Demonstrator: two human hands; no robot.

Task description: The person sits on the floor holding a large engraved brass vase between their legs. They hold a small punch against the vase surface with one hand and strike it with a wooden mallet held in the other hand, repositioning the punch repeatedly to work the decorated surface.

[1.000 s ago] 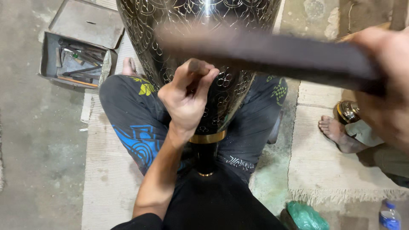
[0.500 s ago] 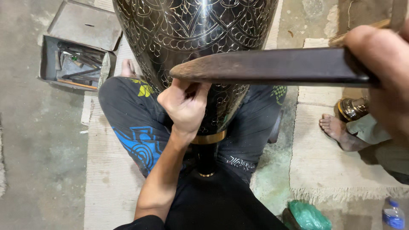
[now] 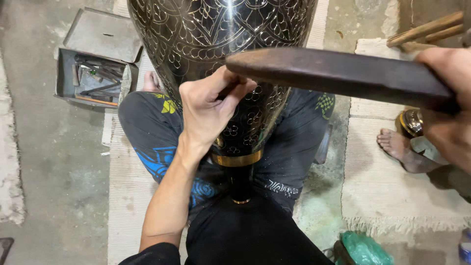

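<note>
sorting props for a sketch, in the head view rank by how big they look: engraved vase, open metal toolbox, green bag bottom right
1. engraved vase, by far the largest, though nearest the camera
2. open metal toolbox
3. green bag, smallest, partly cut off by the frame edge

A single camera sits on the person's head and looks almost straight down into the lap. It is close: the left hand (image 3: 208,110) and the engraved vase (image 3: 225,59) fill the middle of the view, and the vase's top is cut off by the upper edge. The right hand (image 3: 449,105) is nearer still, large and cropped at the right edge. Further off, the view takes in the floor, an open metal box (image 3: 95,64) at upper left and a mat (image 3: 402,196) at right.
</note>
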